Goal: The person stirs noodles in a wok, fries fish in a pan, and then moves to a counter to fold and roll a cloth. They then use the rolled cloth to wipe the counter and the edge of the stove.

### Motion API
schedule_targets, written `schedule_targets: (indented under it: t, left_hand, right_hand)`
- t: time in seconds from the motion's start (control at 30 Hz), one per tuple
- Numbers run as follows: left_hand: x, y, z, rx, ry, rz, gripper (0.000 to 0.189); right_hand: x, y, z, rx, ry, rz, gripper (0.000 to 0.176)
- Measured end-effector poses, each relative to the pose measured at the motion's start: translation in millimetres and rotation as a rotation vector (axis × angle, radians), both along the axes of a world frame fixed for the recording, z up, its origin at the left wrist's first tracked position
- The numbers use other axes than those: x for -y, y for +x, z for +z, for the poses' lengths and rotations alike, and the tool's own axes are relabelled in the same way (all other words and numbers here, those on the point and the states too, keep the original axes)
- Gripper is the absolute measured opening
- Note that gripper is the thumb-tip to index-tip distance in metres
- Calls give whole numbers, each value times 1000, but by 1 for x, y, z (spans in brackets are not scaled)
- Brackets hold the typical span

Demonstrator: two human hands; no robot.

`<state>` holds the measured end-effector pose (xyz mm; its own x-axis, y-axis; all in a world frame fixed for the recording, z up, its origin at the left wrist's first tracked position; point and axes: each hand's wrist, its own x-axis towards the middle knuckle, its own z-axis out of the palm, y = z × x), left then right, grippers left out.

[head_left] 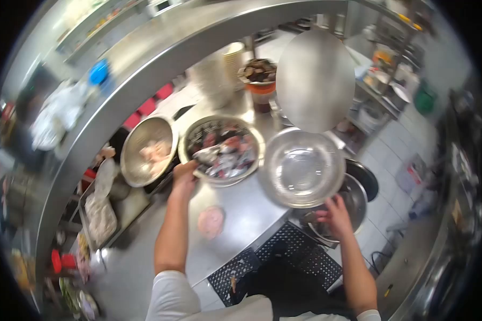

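My left hand is closed on the near left rim of a metal bowl that holds pieces of dark-skinned, reddish fish. Near the lower right rim of a second metal bowl, which looks empty and shiny inside, is my right hand, its fingers apart. Whether its fingertips touch that rim cannot be made out. A pink round piece lies on the steel counter below the fish bowl.
A tilted bowl with pale pieces stands at the left, beside a tray with bagged food. Behind are an orange container and a large blurred metal disc. More bowls sit low at the right. A steel shelf edge curves overhead.
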<state>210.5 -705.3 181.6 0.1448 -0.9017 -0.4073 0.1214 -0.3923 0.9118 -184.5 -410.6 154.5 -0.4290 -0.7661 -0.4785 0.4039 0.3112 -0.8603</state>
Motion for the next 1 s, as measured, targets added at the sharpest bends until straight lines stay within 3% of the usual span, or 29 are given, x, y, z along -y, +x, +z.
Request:
schedule_targets:
  t: [0.07,0.1,0.17,0.3,0.43,0.5,0.57,0.6,0.67,0.73,0.77,0.8,0.83,0.87,0.9,0.97,1.0]
  left_hand:
    - [-3,7,-2,-63,-33,38,16]
    - [10,20,-24,4,-51,64,13]
    - [-10,11,20,-22,-63,80,11]
    - [-19,19,49,172,-188,115,13]
    - [-52,-4,93,66,-315,15,10]
    - [-58,-12,88,102,-309,-88,16]
    - [-88,-34,111,153,-323,-283,23]
    - [-103,-56,115,93,-339,-274,24]
    - [-109,-85,104,-17,-179,-372,29]
    - [-178,-166,158,-28,-291,-644,37]
    - [-136,-163,106,-131,-208,-731,48]
    - [-139,-175,65,-273,-472,-801,54]
    - [-190,-234,141,176,-101,-881,56]
    - [-239,-274,155,134,-175,-856,51]
    - [-198,-291,100,36,-196,-963,48]
    - [-292,-356,143,94,-145,-1057,46]
    - [-301,-383,147,163,-158,-1059,45]
  right_hand:
    - [18,-8,-10,-19,5,5,51]
    - [29,-11,-16,-46,0,15,49]
    - [40,-4,-7,-44,-35,-22,45]
    - [51,-11,-37,-109,11,-1,43]
    - [42,2,-15,-33,36,29,50]
    - [18,5,-13,-68,19,-81,54]
    - [-22,1,-3,-41,-12,-45,57]
    - [-45,-2,7,-101,69,40,63]
    - [-107,-8,-14,8,-44,59,52]
    - [-166,-13,-27,-87,-5,49,53]
    - [-198,-16,-24,-122,-5,10,54]
    - [-237,-19,-19,-142,-29,-97,52]
    - [-281,-23,-14,-309,37,-272,50]
    - [-326,-26,-10,-468,115,-412,49]
    - [-370,-28,-3,-620,203,-520,48]
    - [-473,-19,30,-638,369,-1064,33]
    - [-516,-14,39,-683,446,-1316,24]
